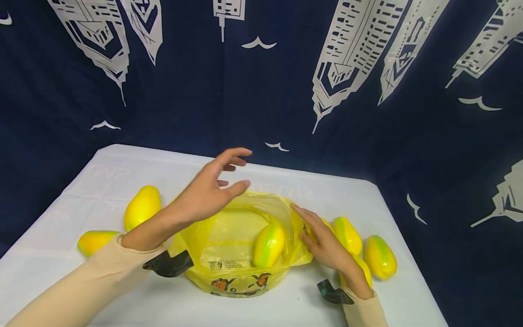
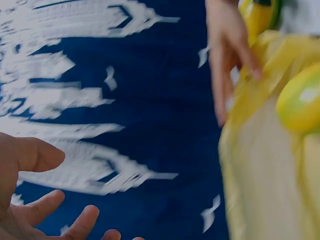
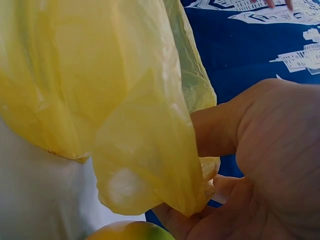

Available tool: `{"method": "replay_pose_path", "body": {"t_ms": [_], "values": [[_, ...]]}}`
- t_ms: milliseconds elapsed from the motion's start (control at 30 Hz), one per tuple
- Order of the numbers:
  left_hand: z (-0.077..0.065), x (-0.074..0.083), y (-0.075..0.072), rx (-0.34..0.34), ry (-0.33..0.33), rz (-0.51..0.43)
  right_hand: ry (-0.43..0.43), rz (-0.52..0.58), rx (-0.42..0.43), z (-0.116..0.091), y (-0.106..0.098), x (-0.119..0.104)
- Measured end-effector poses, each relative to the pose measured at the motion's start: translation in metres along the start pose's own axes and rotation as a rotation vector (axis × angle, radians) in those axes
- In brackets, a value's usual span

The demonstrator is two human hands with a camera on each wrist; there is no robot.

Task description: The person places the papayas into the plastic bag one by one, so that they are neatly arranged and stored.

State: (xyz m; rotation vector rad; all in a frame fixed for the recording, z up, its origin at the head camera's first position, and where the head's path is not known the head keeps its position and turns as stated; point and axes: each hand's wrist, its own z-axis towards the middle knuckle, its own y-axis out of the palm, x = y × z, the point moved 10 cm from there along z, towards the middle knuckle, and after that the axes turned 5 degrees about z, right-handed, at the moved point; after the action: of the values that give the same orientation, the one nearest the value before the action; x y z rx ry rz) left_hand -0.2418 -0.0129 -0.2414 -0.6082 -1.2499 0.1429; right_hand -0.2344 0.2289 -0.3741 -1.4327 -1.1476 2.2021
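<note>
A yellow plastic bag (image 1: 241, 284) with a printed front stands wide-mouthed on the table. One yellow mango with a green streak (image 1: 269, 245) lies inside, toward the right wall. My left hand (image 1: 208, 190) hovers above the bag's back left rim, fingers spread and loosely bent, holding nothing. At the right rim, my right hand (image 1: 323, 238) holds the bag's edge between thumb and fingers. In the right wrist view, the thin film (image 3: 145, 150) partly covers that thumb and the fingertips.
Two mangoes, one upright (image 1: 143, 208) and one lying (image 1: 97, 242), are left of the bag. Several more, including a mango at the far right (image 1: 380, 257), sit beside my right hand. A white cloth covers the table (image 1: 102, 177); a navy printed curtain (image 1: 261, 91) hangs behind.
</note>
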Motion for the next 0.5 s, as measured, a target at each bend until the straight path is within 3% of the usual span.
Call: {"method": "replay_pose_path", "body": {"t_ms": [67,233,367,500], "values": [[-0.009,0.001,-0.024,0.06,0.014,0.014,-0.001,-0.002,-0.001,0.0,0.001,0.0],[-0.033,-0.008,-0.074,0.147,-0.038,0.032,-0.002,-0.012,0.003,-0.001,0.002,0.0],[-0.047,-0.031,-0.104,0.188,-0.11,0.083,-0.005,-0.014,0.004,-0.001,0.002,0.0],[-0.054,-0.063,-0.123,0.199,-0.186,0.153,-0.004,-0.013,0.003,0.0,0.002,0.0]]}}
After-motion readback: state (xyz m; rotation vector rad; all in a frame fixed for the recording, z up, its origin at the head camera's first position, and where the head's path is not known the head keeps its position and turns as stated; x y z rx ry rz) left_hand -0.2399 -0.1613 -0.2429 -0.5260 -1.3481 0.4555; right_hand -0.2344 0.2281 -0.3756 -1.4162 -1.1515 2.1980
